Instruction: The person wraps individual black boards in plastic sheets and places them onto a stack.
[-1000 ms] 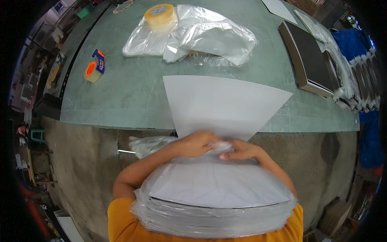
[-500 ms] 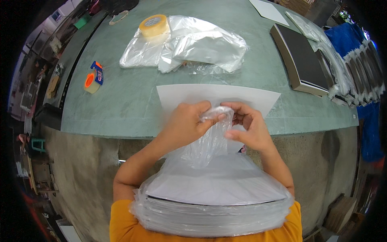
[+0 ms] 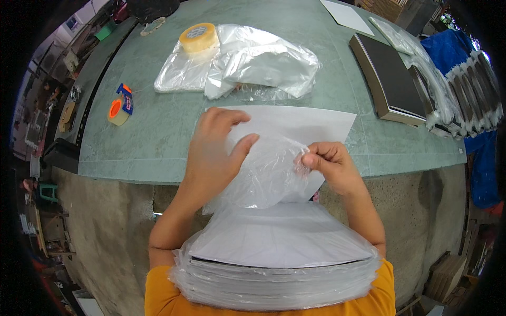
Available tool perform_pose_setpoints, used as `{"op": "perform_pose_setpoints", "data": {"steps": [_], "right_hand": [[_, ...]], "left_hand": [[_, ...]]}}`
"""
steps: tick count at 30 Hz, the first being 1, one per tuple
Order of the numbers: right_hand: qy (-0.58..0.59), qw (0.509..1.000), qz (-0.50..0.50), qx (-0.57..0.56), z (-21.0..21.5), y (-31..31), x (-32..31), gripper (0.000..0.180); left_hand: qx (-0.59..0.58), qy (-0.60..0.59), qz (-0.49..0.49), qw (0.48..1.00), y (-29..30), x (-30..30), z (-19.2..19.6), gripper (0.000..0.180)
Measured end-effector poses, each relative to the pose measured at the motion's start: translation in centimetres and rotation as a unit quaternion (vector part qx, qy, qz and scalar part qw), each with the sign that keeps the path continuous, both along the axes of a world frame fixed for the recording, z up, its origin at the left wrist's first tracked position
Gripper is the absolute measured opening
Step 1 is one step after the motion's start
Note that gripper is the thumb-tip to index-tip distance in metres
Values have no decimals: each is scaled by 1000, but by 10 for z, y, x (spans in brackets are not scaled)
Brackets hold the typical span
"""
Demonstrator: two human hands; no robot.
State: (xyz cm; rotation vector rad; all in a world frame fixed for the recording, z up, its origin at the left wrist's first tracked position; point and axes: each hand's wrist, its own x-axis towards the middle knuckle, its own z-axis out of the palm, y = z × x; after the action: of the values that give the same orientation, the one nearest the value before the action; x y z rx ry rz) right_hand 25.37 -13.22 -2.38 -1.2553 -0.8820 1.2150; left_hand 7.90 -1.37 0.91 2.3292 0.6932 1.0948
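Both hands' fingers (image 3: 240,150) pinch clear plastic bag (image 3: 269,174) over white sheet (image 3: 316,124).

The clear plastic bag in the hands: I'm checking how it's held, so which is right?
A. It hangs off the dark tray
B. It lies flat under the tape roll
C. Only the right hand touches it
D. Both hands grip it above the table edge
D: the left hand and the right hand each pinch the clear plastic bag, held over the white sheet at the table edge.
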Motion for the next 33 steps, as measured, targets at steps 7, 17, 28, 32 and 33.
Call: {"op": "perform_pose_setpoints", "data": {"steps": [7,17,28,32,33], "right_hand": [[304,948,80,42,-19,2,-18,22],[202,977,63,21,-12,-11,-8,22],[281,958,57,-8,-20,4,-25,45],[194,980,45,24,-10,2,-24,36],[155,987,49,23,-5,1,-27,32]], "left_hand": [[-368,30,-258,893,-32,3,-6,12],[-223,-5,-26,974,12,-45,13,15],[-452,-16,-215,865,-26,-6,-16,8],[-447,-7,-203,871,-22,-10,-14,8],[-427,-1,-193,883,-22,-11,-15,7]]}}
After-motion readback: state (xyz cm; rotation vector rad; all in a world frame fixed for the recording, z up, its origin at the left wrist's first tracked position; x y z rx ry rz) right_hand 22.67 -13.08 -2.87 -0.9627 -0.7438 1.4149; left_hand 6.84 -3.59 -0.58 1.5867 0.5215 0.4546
